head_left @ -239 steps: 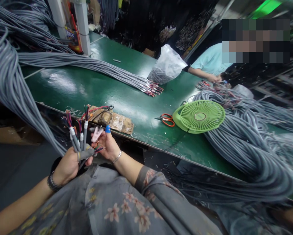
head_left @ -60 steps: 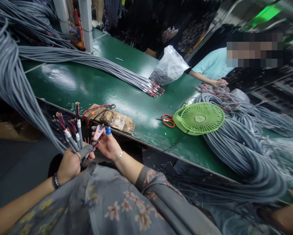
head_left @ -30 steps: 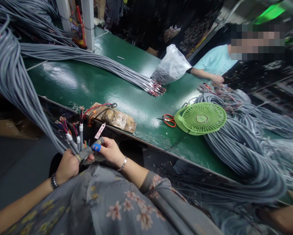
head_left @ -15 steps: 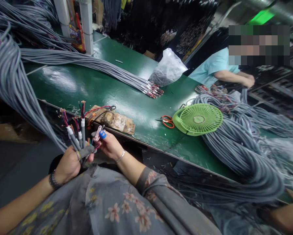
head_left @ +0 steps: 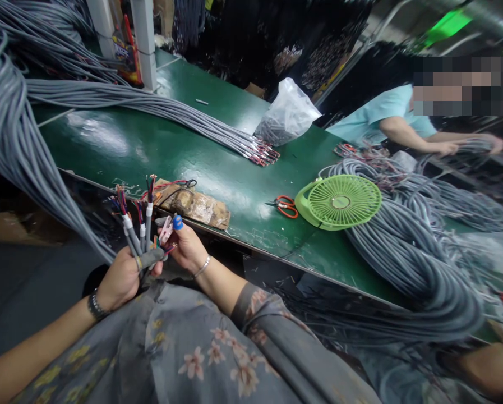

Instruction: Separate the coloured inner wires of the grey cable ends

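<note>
In front of our body, near the edge of the green surface [head_left: 251, 224], our left hand [head_left: 123, 275] is closed around several grey cables [head_left: 132, 238]. Their white-banded ends point upward, with thin coloured cores spread at the top. Our right hand [head_left: 188, 247] is just beside it and holds a pale pink tool [head_left: 166, 229] in a narrow grip, with blue tape [head_left: 178, 222] around the thumb. Between both hands there are some loose coloured wires [head_left: 170, 248]; we cannot tell if the tool is touching them.

On the surface, behind our hands, lies a taped cardboard piece [head_left: 198, 207]. Farther to the right we see orange-handled scissors [head_left: 286, 206], then a green fan [head_left: 339, 202] in front of a large cable coil [head_left: 415, 269]. A cable bundle [head_left: 158, 106] lies across the surface, its stripped ends near a plastic bag [head_left: 287, 115]. At the far side, a co-worker [head_left: 386, 120] handles other cables.
</note>
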Motion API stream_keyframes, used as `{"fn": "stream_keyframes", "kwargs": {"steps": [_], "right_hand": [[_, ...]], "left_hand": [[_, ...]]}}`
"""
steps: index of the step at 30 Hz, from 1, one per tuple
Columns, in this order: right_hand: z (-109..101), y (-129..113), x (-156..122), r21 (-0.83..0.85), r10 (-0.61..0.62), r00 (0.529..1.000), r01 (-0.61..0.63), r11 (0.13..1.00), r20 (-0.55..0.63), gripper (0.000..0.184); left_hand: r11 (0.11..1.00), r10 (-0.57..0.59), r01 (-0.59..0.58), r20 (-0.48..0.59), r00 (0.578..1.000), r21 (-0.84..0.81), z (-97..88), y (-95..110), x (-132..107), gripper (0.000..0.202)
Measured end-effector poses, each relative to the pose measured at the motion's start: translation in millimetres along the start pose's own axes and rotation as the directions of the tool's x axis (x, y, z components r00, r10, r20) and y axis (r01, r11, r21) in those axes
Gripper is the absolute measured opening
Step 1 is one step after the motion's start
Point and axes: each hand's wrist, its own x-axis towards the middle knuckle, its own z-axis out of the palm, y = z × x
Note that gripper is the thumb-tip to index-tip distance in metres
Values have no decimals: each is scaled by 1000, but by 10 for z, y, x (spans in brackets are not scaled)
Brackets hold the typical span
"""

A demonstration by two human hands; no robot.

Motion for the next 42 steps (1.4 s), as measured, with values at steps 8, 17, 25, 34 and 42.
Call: {"fn": "stream_keyframes", "kwargs": {"steps": [8,17,25,34,42], "right_hand": [[-25,-23,-57,-17,79,996,-79,997,38,63],[-35,-102,-112,-77,90,989,-81,994,119,57],[-44,-8,-73,-136,-60,996,70,988,72,58],[7,-28,-56,-12,13,999,-13,1000,29,50],[-123,1,-142,-100,84,987,-71,992,134,64]], "left_hand": [[999,-28,28,-12,1000,17,-21,6,-51,38],[997,43,-43,4,999,58,-105,-10,-130,42],[999,10,-11,-16,1000,-37,-26,58,-65,38],[1000,-5,5,-7,1000,-6,-18,-19,26,33],[999,46,-45,-38,998,27,-78,-48,-116,35]]}}
